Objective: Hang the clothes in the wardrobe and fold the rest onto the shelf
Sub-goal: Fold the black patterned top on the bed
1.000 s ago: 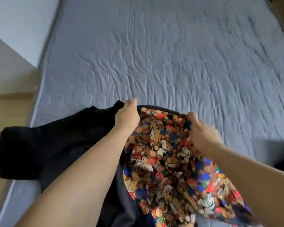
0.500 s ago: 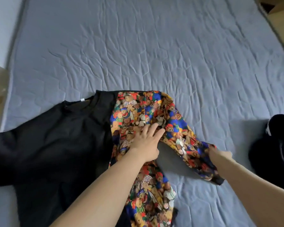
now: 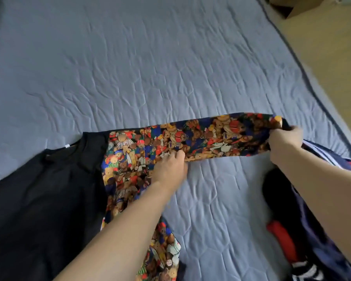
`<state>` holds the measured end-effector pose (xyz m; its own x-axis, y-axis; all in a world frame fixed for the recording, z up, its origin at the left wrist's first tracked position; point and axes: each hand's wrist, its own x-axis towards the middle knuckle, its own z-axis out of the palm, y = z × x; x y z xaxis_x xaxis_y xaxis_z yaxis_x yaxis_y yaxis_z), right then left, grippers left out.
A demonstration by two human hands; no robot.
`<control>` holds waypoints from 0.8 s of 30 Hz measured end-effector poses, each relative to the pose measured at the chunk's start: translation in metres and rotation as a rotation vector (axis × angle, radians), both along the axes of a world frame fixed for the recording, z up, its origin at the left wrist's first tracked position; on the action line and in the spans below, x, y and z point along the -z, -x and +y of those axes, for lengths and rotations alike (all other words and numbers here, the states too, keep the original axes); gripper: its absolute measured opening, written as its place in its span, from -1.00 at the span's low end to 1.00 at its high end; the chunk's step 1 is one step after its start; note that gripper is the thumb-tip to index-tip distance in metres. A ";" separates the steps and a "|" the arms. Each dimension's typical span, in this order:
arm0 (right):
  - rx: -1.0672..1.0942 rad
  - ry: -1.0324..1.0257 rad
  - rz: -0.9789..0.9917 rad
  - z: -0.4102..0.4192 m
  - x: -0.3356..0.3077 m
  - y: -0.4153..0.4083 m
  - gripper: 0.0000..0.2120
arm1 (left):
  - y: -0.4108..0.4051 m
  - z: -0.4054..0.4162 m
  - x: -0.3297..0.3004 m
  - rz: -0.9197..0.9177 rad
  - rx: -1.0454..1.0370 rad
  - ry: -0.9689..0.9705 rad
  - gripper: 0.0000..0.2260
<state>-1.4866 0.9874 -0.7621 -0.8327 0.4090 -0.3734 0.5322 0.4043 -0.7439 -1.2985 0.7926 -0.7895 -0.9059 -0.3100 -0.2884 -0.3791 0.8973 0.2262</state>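
**Bear-print sleeve stretched flat across the bed**

A garment lies spread on the blue quilted bed (image 3: 170, 57), taking up the view from about 9 o'clock down to 6 o'clock. Its body is half black fabric (image 3: 39, 199) on the left and half teddy-bear print (image 3: 128, 159) toward the middle. The bear-print sleeve (image 3: 221, 136) runs from the centre of the view out toward 3 o'clock, pulled out nearly straight and lying close over the quilt.

The left hand (image 3: 170, 169) sits at the centre of the view, where the sleeve meets the body of the garment. Its fingers (image 3: 176, 155) are bent at the knuckles with the tips on the lower edge of the sleeve. Whether they pinch the cloth or only press it down cannot be told from this angle.

The right hand (image 3: 286, 142) is at 3 o'clock, at the far end of the sleeve. Its fingers are curled tightly round the cuff, and the fabric bunches into the grip with the thumb side on top.

A pile of other clothes (image 3: 304, 220) lies under and behind the right forearm, between 3 and 5 o'clock: dark navy cloth with pale stripes, a black piece, a red piece, and something with black-and-white stripes at the bottom edge. The floor (image 3: 332, 47) shows beyond the bed edge at 1 to 2 o'clock, with a cardboard box (image 3: 292, 7) at the top corner.
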 end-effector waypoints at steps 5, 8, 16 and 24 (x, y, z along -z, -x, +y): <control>0.015 0.014 0.120 -0.012 -0.051 0.056 -0.52 | 0.034 0.017 -0.007 -0.236 0.096 -0.233 -0.72; -0.066 -0.109 -0.011 -0.017 -0.023 0.017 -0.46 | 0.021 0.019 0.002 -0.359 0.094 -0.224 -0.66; -1.035 -0.196 -0.567 -0.028 0.052 -0.229 -0.75 | -0.133 -0.007 0.023 -0.291 -0.019 -0.102 -0.70; -1.076 -0.275 -0.699 -0.034 0.087 -0.379 -0.12 | -0.304 0.021 0.030 -0.356 0.088 -0.121 -0.49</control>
